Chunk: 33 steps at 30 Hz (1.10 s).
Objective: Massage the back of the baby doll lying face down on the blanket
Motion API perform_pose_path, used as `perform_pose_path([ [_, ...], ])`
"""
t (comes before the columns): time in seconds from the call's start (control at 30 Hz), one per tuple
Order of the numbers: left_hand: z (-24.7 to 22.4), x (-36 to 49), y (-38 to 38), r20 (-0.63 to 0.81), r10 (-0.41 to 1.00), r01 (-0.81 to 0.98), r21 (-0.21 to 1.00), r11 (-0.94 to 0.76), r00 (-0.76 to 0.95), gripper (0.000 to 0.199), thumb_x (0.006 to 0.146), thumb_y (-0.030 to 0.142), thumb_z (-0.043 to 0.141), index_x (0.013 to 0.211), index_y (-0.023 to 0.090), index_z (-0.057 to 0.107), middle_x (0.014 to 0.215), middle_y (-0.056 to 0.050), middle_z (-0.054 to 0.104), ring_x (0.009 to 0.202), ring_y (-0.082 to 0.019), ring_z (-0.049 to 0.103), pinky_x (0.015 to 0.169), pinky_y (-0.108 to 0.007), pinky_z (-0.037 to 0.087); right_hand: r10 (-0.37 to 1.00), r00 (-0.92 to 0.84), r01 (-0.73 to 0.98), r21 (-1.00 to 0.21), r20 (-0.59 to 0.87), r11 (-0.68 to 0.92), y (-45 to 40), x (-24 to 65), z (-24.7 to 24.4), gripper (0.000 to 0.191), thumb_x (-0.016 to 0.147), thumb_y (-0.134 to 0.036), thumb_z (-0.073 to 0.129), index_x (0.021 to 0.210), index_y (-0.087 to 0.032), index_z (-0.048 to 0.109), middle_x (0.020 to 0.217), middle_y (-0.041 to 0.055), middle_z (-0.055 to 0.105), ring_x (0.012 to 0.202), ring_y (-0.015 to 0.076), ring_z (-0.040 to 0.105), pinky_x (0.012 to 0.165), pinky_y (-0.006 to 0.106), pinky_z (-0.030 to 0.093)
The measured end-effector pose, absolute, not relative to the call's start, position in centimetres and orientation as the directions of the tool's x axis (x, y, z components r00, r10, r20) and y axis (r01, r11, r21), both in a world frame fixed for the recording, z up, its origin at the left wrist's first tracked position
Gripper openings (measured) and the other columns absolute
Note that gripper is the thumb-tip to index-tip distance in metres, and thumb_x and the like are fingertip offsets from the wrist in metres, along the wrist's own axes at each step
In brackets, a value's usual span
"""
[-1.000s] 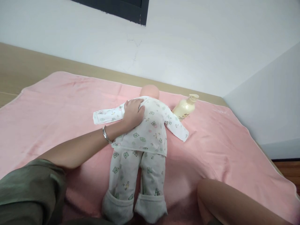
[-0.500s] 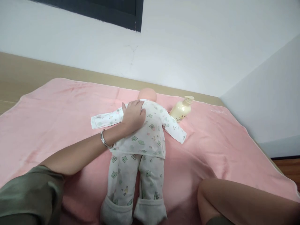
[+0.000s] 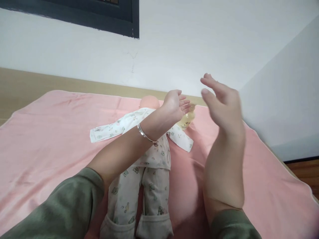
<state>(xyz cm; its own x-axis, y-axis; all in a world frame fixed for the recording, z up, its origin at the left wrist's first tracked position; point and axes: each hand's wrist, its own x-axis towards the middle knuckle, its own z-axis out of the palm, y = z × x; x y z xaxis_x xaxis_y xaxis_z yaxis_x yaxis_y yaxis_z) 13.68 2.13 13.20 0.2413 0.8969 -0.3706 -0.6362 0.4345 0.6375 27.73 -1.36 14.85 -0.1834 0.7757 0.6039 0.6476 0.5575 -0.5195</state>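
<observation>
My left hand (image 3: 175, 104) is open, palm up with fingers stretched to the right, above the upper body of a doll (image 3: 149, 102) in patterned white clothes. A silver bracelet (image 3: 147, 135) circles that wrist. Raised at the right, my right hand (image 3: 221, 103) is open, thumb and fingers apart and holding nothing. Behind my left fingertips stands a pale yellow pump bottle (image 3: 187, 120), its top partly hidden. The doll lies with its head away from me, its sleeves spread and its trousers (image 3: 156, 189) toward me; my left forearm hides part of the shirt.
A pink blanket (image 3: 54, 149) with some creases lies under the doll and bottle. Behind it runs a light wooden edge (image 3: 74, 82) along a white wall, with a dark frame (image 3: 99, 20) at the upper left. Another wall rises at the right.
My left hand has lifted off the doll's shirt, moved right and turned palm up. My right hand has risen into view. The view has shifted slightly.
</observation>
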Motion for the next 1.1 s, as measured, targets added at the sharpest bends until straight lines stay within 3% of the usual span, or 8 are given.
perform_pose_path([
  [0.13,13.2,14.3,2.5,-0.403,0.883,-0.728,0.527,0.438,0.240,0.024,0.095,0.024,0.042,0.112,0.014,0.057,0.112,-0.014,0.069,0.112,-0.021,0.070,0.096,-0.030,0.060,0.832,-0.169,0.799,-0.420,0.529,0.430,3.9,26.4,11.3,0.062,0.103,-0.065,0.030,0.147,-0.027,0.053,0.164,0.0060,0.041,0.159,0.0325,0.021,0.129,0.068,0.011],
  [0.33,12.5,13.9,3.3,-0.433,0.868,-0.736,0.501,0.455,0.242,0.019,0.090,0.011,0.040,0.095,0.016,0.058,0.086,-0.006,0.068,0.097,-0.016,0.073,0.095,-0.028,0.060,0.891,-0.258,0.886,-0.275,0.374,0.373,4.5,24.3,9.4,0.067,0.106,-0.055,0.016,0.109,-0.019,0.073,0.131,0.0116,0.069,0.148,0.0343,0.043,0.129,0.066,0.007],
  [0.43,11.5,13.0,3.4,-0.443,0.850,-0.717,0.490,0.496,0.285,0.027,0.093,0.020,0.041,0.110,0.013,0.062,0.095,-0.012,0.072,0.100,-0.021,0.074,0.093,-0.032,0.062,0.904,-0.244,0.898,-0.270,0.351,0.347,4.4,24.2,9.8,0.060,0.106,-0.049,0.021,0.085,-0.021,0.070,0.103,0.0085,0.075,0.134,0.0321,0.056,0.129,0.063,0.010],
  [0.53,10.5,11.4,2.8,-0.437,0.844,-0.662,0.537,0.523,0.312,0.044,0.094,0.027,0.041,0.131,0.008,0.057,0.116,-0.020,0.071,0.113,-0.025,0.072,0.095,-0.034,0.062,0.924,-0.198,0.917,-0.270,0.327,0.293,4.7,24.2,10.1,0.052,0.104,-0.045,0.029,0.067,-0.022,0.058,0.082,0.0059,0.071,0.103,0.0267,0.068,0.125,0.056,0.022],
  [0.67,10.0,8.4,0.9,-0.416,0.852,-0.547,0.653,0.524,0.319,0.059,0.094,0.031,0.041,0.147,0.005,0.045,0.137,-0.024,0.063,0.130,-0.026,0.064,0.106,-0.034,0.058,0.944,-0.047,0.960,-0.247,0.326,0.133,4.8,23.4,10.1,0.044,0.098,-0.043,0.035,0.060,-0.023,0.047,0.069,0.0069,0.066,0.078,0.0247,0.064,0.092,0.041,0.048],
  [0.8,10.7,5.6,-1.4,-0.348,0.874,-0.517,0.707,0.482,0.339,0.060,0.095,0.031,0.036,0.148,0.005,0.045,0.139,-0.024,0.062,0.130,-0.027,0.065,0.111,-0.038,0.056,0.956,0.076,0.970,-0.242,0.284,-0.005,4.8,22.3,10.3,0.039,0.093,-0.038,0.043,0.056,-0.024,0.044,0.067,0.0100,0.065,0.071,0.0254,0.062,0.065,0.034,0.041],
  [0.97,12.3,3.4,-3.3,-0.267,0.901,-0.471,0.781,0.411,0.343,0.054,0.096,0.031,0.032,0.142,0.009,0.051,0.135,-0.021,0.065,0.134,-0.029,0.061,0.113,-0.045,0.054,0.962,0.150,0.965,-0.244,0.228,-0.092,4.7,21.8,10.5,0.039,0.092,-0.035,0.045,0.054,-0.025,0.046,0.068,0.0102,0.067,0.070,0.0261,0.062,0.065,0.034,0.040],
  [1.1,12.9,2.2,-4.5,-0.042,0.959,-0.268,0.956,0.120,0.279,0.051,0.100,0.036,0.026,0.135,0.016,0.058,0.131,-0.016,0.065,0.142,-0.035,0.052,0.110,-0.057,0.053,0.955,0.152,0.971,-0.218,0.256,-0.096,4.1,21.6,10.7,0.037,0.091,-0.034,0.049,0.056,-0.024,0.053,0.068,0.0123,0.068,0.074,0.0271,0.063,0.066,0.035,0.043],
])
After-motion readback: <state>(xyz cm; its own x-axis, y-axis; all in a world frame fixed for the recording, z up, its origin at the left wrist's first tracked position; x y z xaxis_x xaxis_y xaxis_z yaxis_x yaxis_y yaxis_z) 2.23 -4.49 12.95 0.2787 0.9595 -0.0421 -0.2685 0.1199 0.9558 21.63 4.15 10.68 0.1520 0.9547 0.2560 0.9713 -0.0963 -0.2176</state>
